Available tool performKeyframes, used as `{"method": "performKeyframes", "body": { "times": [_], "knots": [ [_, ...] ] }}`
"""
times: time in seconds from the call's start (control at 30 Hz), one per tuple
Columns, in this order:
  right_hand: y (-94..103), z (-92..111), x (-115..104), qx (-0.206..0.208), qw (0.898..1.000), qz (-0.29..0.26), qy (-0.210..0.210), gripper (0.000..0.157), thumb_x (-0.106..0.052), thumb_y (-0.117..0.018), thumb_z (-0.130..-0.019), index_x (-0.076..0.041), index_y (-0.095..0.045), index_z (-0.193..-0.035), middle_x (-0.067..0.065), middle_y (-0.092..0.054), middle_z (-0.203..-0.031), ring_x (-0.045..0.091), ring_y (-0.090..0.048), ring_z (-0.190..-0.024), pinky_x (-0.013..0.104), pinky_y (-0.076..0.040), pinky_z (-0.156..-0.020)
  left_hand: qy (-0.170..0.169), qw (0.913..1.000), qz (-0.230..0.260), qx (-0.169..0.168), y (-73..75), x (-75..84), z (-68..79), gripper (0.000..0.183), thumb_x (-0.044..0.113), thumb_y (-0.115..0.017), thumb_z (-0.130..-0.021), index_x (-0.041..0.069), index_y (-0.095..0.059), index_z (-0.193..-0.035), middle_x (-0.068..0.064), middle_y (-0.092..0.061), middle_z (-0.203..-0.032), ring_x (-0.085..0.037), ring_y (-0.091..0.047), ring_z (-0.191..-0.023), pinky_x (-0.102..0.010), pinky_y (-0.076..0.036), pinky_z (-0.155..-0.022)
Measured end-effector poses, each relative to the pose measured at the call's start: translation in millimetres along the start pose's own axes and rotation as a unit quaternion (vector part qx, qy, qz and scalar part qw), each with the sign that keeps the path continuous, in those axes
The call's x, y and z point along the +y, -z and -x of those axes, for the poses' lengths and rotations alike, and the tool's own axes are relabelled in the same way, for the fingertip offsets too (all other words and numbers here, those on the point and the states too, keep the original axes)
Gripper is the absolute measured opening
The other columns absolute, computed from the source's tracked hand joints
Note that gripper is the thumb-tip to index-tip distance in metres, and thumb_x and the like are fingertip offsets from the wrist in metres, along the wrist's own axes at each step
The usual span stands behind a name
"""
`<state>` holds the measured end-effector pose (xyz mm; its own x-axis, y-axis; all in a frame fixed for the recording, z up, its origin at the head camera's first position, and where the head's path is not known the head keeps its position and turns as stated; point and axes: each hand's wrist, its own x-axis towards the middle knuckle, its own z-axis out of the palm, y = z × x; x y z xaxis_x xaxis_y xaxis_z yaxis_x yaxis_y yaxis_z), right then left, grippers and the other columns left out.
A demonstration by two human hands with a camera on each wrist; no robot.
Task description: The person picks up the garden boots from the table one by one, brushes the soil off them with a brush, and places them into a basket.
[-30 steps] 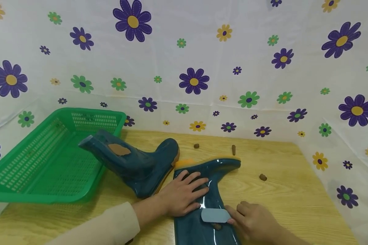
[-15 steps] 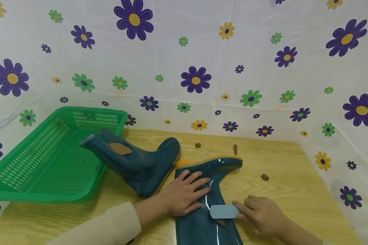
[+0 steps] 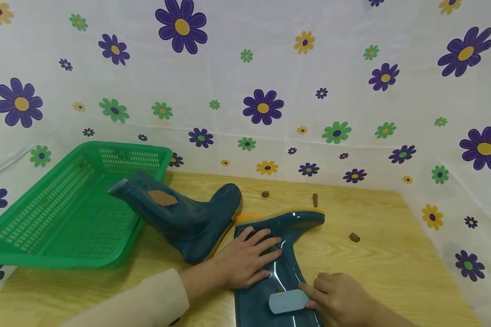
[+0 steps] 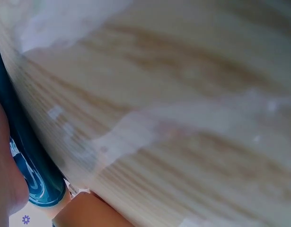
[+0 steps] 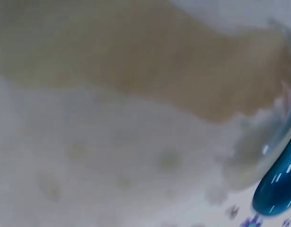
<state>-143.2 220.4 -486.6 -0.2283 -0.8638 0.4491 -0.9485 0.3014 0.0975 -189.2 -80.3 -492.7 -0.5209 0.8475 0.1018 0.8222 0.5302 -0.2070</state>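
Observation:
A glossy dark teal rubber boot point(image 3: 255, 302) with a yellow sole lies on its side at front center, its shaft toward me. My left hand point(image 3: 247, 261) rests on it with fingers spread, pressing near the ankle. My right hand point(image 3: 337, 297) grips a pale blue flat tool with a rounded end point(image 3: 288, 301), held over the shaft; its underside is hidden. A small brown lump point(image 3: 280, 289) shows just above the tool. Part of the boot point(image 4: 36, 165) appears in the left wrist view, and the boot's toe point(image 5: 275, 189) in the right wrist view, which is mostly blurred.
A second teal boot point(image 3: 188, 218) with a tan patch leans on the green plastic basket point(image 3: 118, 259) at left. Brown lumps point(image 3: 354, 237) lie on the wooden table point(image 3: 393, 272) beyond the boot. A flowered white cloth point(image 3: 212, 59) hangs behind and at the sides.
My right hand shifts the pale blue tool right, then back left and toward me along the shaft. The brown lump now shows above the tool instead of below. My left hand stays put.

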Motion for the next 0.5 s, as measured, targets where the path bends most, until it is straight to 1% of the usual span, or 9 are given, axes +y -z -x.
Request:
{"method": "performKeyframes", "body": {
  "times": [0.07,0.13,0.2,0.27,0.33,0.4,0.5],
  "knots": [
    [6.7,5.2,9.6,-0.011,1.000,0.013,-0.019,0.037,-0.034,-0.047,-0.106,-0.009,-0.074,-0.112,-0.011,-0.051,-0.069,-0.001,-0.039,-0.060,0.009,-0.035,-0.053,0.000,1.0000,-0.003,0.001,0.8,-0.3,-1.4,0.055,0.057,-0.029,-0.105,0.031,-0.039,-0.153,0.004,-0.032,-0.161,-0.025,-0.028,-0.147,-0.049,-0.031,-0.112],
    [12.5,8.8,18.0,-0.022,0.999,0.037,-0.029,0.040,-0.036,-0.044,-0.107,-0.009,-0.074,-0.112,-0.010,-0.050,-0.069,0.000,-0.038,-0.060,0.011,-0.036,-0.053,0.001,1.0000,-0.007,0.002,1.7,-0.2,-1.7,0.055,0.057,-0.031,-0.105,0.031,-0.039,-0.153,0.004,-0.032,-0.161,-0.025,-0.028,-0.147,-0.049,-0.031,-0.111],
    [17.4,10.7,24.2,-0.031,0.998,0.056,-0.025,0.043,-0.037,-0.043,-0.107,-0.009,-0.074,-0.111,-0.010,-0.049,-0.068,0.001,-0.037,-0.060,0.011,-0.036,-0.053,0.001,1.0000,-0.008,-0.003,2.5,0.3,-1.4,0.055,0.056,-0.031,-0.105,0.031,-0.039,-0.153,0.004,-0.032,-0.161,-0.025,-0.029,-0.147,-0.049,-0.031,-0.111],
    [23.1,11.5,29.4,-0.027,0.997,0.068,-0.020,0.044,-0.037,-0.041,-0.108,-0.008,-0.075,-0.110,-0.010,-0.048,-0.067,0.001,-0.036,-0.060,0.010,-0.035,-0.052,-0.001,1.0000,-0.005,-0.007,3.3,1.1,-1.0,0.055,0.056,-0.031,-0.105,0.031,-0.038,-0.153,0.004,-0.032,-0.161,-0.025,-0.029,-0.147,-0.049,-0.032,-0.111],
    [29.1,11.7,34.6,-0.002,0.996,0.082,-0.019,0.048,-0.037,-0.038,-0.109,-0.007,-0.075,-0.106,-0.009,-0.047,-0.066,0.000,-0.034,-0.059,0.010,-0.032,-0.051,0.000,0.9999,-0.002,-0.010,4.0,1.7,-0.8,0.055,0.056,-0.030,-0.105,0.031,-0.038,-0.153,0.004,-0.031,-0.162,-0.025,-0.028,-0.148,-0.049,-0.031,-0.112],
    [34.8,10.2,39.3,0.041,0.995,0.092,-0.023,0.051,-0.037,-0.036,-0.109,-0.006,-0.076,-0.104,-0.008,-0.044,-0.065,0.000,-0.029,-0.057,0.011,-0.027,-0.049,0.000,0.9999,-0.002,-0.011,4.3,1.8,-0.8,0.055,0.056,-0.029,-0.105,0.031,-0.038,-0.153,0.004,-0.031,-0.162,-0.026,-0.028,-0.148,-0.049,-0.032,-0.112],
    [39.5,4.7,42.2,0.100,0.989,0.103,-0.030,0.052,-0.037,-0.036,-0.109,-0.005,-0.076,-0.103,-0.006,-0.043,-0.065,0.000,-0.026,-0.055,0.012,-0.025,-0.047,0.004,0.9999,-0.008,-0.013,4.2,1.1,-0.4,0.055,0.056,-0.028,-0.105,0.032,-0.038,-0.153,0.004,-0.030,-0.162,-0.025,-0.028,-0.148,-0.049,-0.031,-0.113]
  ]
}}
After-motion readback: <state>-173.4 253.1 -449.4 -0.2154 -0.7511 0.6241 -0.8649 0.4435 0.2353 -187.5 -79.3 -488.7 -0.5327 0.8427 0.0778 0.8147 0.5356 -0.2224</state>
